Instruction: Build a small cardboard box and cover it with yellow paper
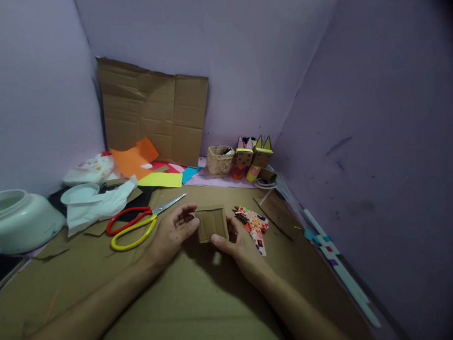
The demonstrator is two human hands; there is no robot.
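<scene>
A small square cardboard box (210, 223) is held up above the cardboard sheet (172, 311) that covers the table. My left hand (174, 231) grips its left side, with the thumb at the edge and the fingers behind. On the right, my right hand (238, 241) holds the lower corner, its thumb across the front face. Scissors (155, 212) with one red and one yellow handle lie spread apart left of my left hand. Just right of my right hand is a colourful patterned paper piece (255, 223).
Behind stand a woven basket (219, 165), two cardboard figures (253, 156) and a leaning cardboard panel (155, 113). Orange paper (133, 161), yellow paper (160, 180) and a white pot (25, 221) are to the left. White strips (345, 270) lie along the right wall.
</scene>
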